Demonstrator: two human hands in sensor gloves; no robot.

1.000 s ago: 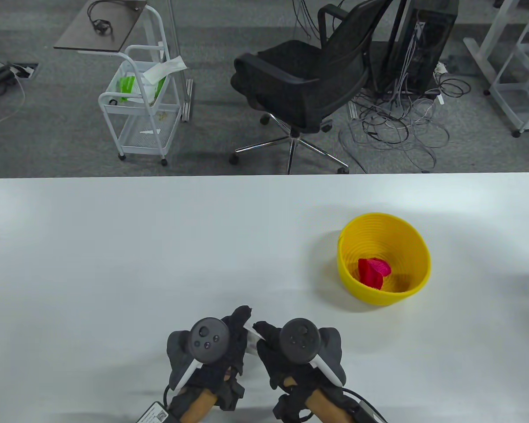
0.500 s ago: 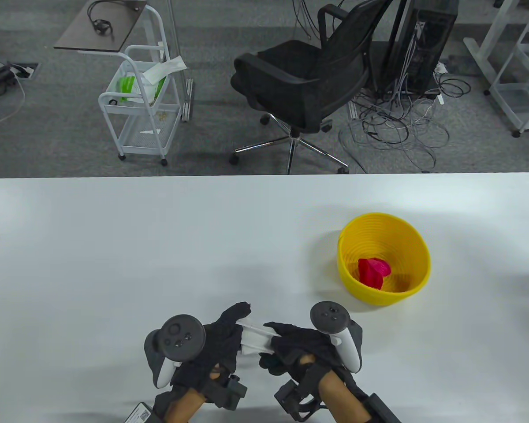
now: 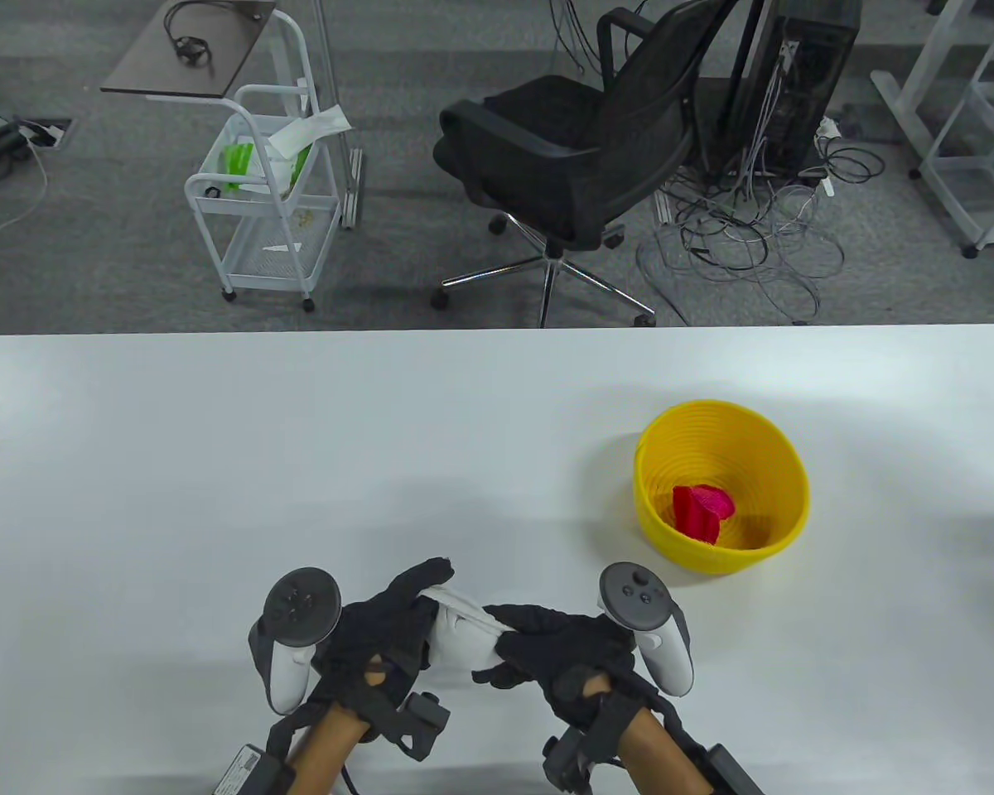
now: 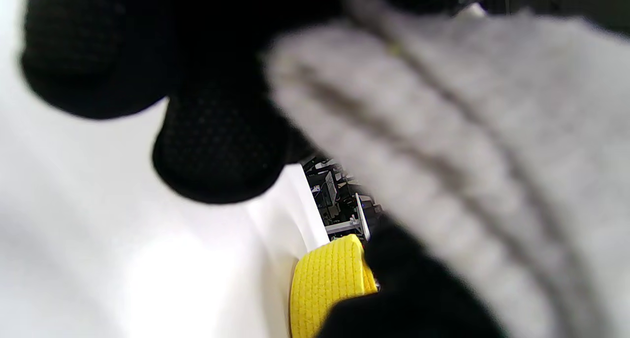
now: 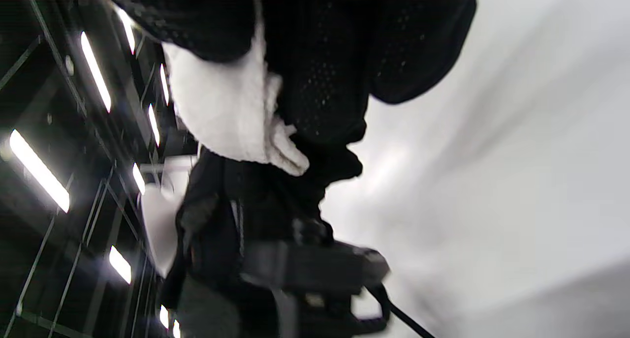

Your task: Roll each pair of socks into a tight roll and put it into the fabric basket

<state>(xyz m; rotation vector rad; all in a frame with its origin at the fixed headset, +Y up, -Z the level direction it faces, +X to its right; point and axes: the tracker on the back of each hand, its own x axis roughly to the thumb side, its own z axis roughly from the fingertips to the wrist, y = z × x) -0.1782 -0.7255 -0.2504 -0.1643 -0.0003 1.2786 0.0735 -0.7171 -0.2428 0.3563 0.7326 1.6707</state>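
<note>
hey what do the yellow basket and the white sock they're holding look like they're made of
Yellow basket: looks like coiled cotton rope or woven fabric, matte; ridged rings run round its wall and a knit-like weave shows in the left wrist view. White sock: soft ribbed knit, probably cotton; parallel ribs show close up, though blurred.

I see white table (image 3: 215,464); yellow basket (image 3: 783,464) sits directly on it, right of middle (red sock roll (image 3: 700,509) lies inside, not on tabletop itself).
</note>
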